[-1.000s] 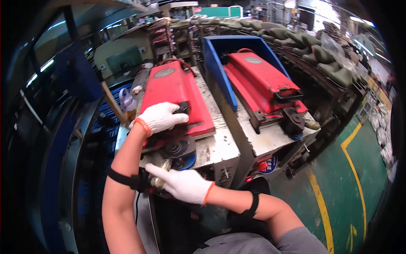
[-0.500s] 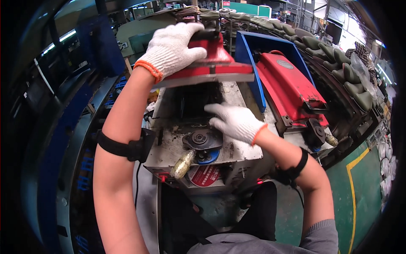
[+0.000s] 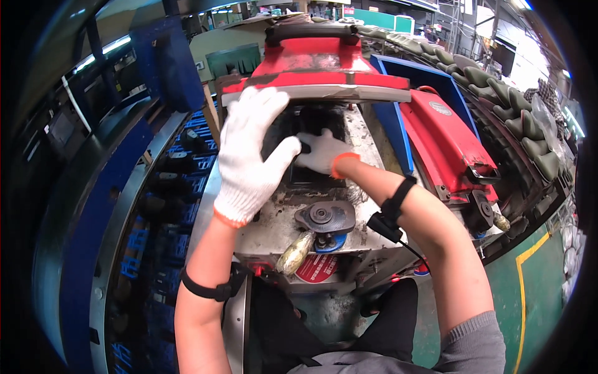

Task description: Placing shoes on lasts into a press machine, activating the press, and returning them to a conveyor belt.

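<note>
A machine with a raised red lid (image 3: 317, 59) stands in front of me; the lid has a black handle bar and a grey lower edge. My left hand (image 3: 252, 153), in a white knit glove, is just below that edge, fingers up and thumb apart, holding nothing. My right hand (image 3: 322, 153), gloved too, reaches into the dark recess (image 3: 317, 118) under the lid. Its fingers look parted over the black surface; their tips are partly lost against the dark. Nearer me is a dark metal latch (image 3: 327, 216) with a tape-wrapped grip (image 3: 294, 252).
A second red-lidded machine (image 3: 445, 137) with a blue guard (image 3: 392, 134) stands to the right, its lid lowered. Behind it runs a long row of grey-green shoe-like pieces (image 3: 498, 87). At left are a blue frame (image 3: 112, 181) and a rack with blue parts (image 3: 199, 165).
My left hand has left the lid's handle and come down below its edge. The lid has swung further up and back. My right hand has moved deeper into the recess.
</note>
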Motion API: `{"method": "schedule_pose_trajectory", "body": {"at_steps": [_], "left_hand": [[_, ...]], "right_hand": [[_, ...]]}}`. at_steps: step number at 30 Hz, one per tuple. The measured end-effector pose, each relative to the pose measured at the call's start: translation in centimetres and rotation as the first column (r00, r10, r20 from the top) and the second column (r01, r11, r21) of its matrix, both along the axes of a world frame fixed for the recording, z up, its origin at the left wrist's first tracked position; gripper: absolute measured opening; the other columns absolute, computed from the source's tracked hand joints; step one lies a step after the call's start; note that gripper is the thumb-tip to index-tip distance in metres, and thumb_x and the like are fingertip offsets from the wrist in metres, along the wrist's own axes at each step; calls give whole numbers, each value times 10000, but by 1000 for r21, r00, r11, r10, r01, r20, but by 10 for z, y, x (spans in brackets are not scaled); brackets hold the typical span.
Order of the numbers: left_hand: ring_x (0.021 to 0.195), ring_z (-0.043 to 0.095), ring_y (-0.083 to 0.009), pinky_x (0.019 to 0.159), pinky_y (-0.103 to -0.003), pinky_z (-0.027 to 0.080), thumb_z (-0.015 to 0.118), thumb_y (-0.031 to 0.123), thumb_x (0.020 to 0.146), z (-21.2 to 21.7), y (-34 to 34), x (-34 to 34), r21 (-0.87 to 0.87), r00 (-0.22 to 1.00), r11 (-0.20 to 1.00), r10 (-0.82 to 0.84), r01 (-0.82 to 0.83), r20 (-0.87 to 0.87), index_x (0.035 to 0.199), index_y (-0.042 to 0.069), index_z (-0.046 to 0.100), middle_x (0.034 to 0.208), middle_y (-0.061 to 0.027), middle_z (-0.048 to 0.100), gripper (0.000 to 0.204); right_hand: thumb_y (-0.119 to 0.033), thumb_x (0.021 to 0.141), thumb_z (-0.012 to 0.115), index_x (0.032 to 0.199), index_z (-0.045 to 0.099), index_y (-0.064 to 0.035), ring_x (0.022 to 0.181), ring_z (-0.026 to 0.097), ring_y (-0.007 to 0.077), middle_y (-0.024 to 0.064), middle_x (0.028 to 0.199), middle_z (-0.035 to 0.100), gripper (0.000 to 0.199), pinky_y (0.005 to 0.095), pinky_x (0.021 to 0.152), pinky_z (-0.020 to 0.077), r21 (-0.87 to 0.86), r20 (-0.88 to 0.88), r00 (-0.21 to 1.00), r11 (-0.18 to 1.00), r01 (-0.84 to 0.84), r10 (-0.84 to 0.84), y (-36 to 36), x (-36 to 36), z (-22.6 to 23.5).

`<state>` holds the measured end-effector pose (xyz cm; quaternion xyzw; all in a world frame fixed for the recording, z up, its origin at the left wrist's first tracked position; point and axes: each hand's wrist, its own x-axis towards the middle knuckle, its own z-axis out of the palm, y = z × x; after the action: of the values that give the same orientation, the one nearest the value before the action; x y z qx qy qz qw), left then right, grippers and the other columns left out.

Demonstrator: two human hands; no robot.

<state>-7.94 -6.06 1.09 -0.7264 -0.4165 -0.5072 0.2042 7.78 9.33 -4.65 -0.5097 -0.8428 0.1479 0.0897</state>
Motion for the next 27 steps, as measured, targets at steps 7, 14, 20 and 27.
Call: {"method": "schedule_pose_trajectory", "body": {"at_steps": [7,14,20,27], "left_hand": [[1220,638,-299,1014,-368,542,659,347,1051,-82,-32,-38,-179,128,495,134,850,983,1528,30,475,1425,-177,597,602],[1379,549,-331,1203,-513,411,537,623,1020,-60,-58,16,464,-499,266,78,845,863,1516,107,490,1485,-139,585,717],[1250,658,-310,1114,-542,499,561,457,937,-58,-129,-27,386,-520,539,117,749,846,1418,142,604,1387,-116,667,577],[1037,661,-312,969,-605,515,737,333,818,-172,-120,-200,-217,-442,889,397,404,805,1273,208,610,1171,-74,654,489]], "right_hand": [[-496,990,606,1551,498,-288,998,679,215,31,1219,678,608,314,694,530,-555,-787,456,798,-233,-415,-44,47,35],[-407,1103,500,1701,225,-163,834,674,124,63,1258,684,702,288,658,545,-360,-929,289,742,-565,-230,-173,41,44],[-324,1037,620,1638,415,-103,1154,654,188,137,1557,541,672,346,1057,490,-59,-733,594,839,-541,332,-207,65,49],[-355,1016,525,1592,429,15,965,635,153,187,1409,618,692,272,843,509,69,-866,497,997,27,47,-204,145,35]]}}
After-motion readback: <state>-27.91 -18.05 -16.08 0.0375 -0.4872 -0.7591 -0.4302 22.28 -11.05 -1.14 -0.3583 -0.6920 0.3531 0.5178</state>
